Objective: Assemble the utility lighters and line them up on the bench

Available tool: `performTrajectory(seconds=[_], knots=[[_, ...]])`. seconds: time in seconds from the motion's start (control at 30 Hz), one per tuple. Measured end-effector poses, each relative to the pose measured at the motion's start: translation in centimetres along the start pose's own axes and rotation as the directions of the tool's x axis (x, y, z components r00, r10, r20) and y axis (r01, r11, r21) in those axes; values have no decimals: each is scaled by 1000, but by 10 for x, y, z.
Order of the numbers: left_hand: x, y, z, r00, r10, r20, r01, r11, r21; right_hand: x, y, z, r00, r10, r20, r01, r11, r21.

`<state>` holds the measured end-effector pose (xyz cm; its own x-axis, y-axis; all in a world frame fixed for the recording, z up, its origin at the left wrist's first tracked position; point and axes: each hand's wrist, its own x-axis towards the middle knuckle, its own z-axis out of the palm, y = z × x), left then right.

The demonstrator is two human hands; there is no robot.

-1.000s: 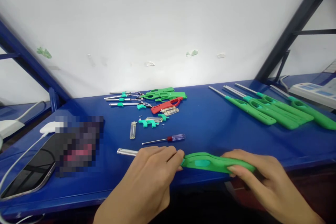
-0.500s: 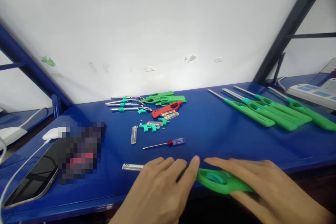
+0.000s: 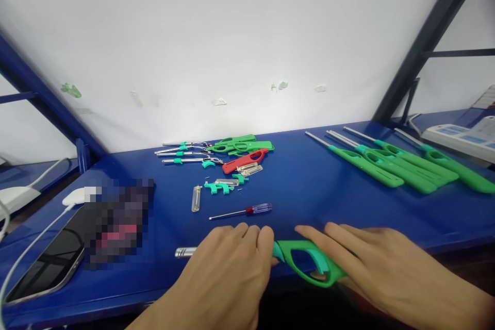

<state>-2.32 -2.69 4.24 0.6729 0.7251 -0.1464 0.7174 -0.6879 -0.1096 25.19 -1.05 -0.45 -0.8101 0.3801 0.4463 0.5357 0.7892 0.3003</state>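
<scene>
Between my hands, at the table's front edge, lies a green long-necked gas lighter [image 3: 291, 247] with a teal trigger in its loop. My left hand [image 3: 232, 268] is wrapped round its metal tube, whose slotted tip sticks out to the left. My right hand [image 3: 371, 263] grips the green handle, with the fingers over the top and the handle's end hidden underneath. Just beyond my left hand lies a screwdriver [image 3: 260, 209] with a clear purple and red handle.
Several finished-looking green lighters [image 3: 410, 165] lie at the right. Farther back are metal tubes with wires [image 3: 189, 153], green shells [image 3: 251, 147], a red shell [image 3: 245, 161], teal triggers [image 3: 222, 188] and clear fuel tanks [image 3: 196, 198]. A phone [image 3: 50, 252] with a white cable lies left.
My left hand has slid a little left along the tube and closed round it. More of the teal collar and the loop shows between my hands.
</scene>
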Motion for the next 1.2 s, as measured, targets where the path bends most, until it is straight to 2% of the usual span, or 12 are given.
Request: performTrajectory(seconds=[0.07, 0.17, 0.23, 0.3, 0.43, 0.6, 0.8, 0.9, 1.0, 1.1, 1.2], knots=[[1, 2, 8, 998, 30, -50, -26, 996, 87, 1, -1, 3, 999, 32, 24, -34, 996, 88], [4, 3, 16, 995, 62, -77, -49, 987, 151, 6, 1, 1, 980, 67, 188, -122, 946, 299], [6, 3, 17, 997, 45, -55, -39, 992, 121, 9, 3, -2, 961, 55, 271, -149, 928, 343], [6, 0, 13, 1000, 13, -10, -13, 999, 43, 11, 3, -3, 972, 30, 232, -97, 955, 281], [1, -7, 3, 1000, -19, 18, 21, 992, -121, 15, -2, -3, 996, -33, 79, 30, 999, 33], [-5, -10, 5, 999, -31, -19, 25, 965, -260, 20, -8, -8, 989, -125, 73, 132, 987, -87], [-4, -7, 12, 998, -28, -48, 12, 954, -300, 23, -1, -11, 987, -130, 91, 140, 984, -114], [-7, -6, 12, 994, -67, -86, 35, 941, -337, 24, 4, -14, 993, -102, 57, 104, 994, -37], [-14, -6, 12, 985, -80, -150, 21, 933, -359, 20, 8, -15, 1000, -12, 28, 8, 994, 109], [-20, -9, 16, 963, -102, -249, 10, 939, -344, 14, 15, -12, 991, 103, 88, -122, 962, 244], [-23, -11, 25, 927, -160, -339, 40, 942, -335, 10, 24, -7, 977, 136, 163, -189, 908, 375]])
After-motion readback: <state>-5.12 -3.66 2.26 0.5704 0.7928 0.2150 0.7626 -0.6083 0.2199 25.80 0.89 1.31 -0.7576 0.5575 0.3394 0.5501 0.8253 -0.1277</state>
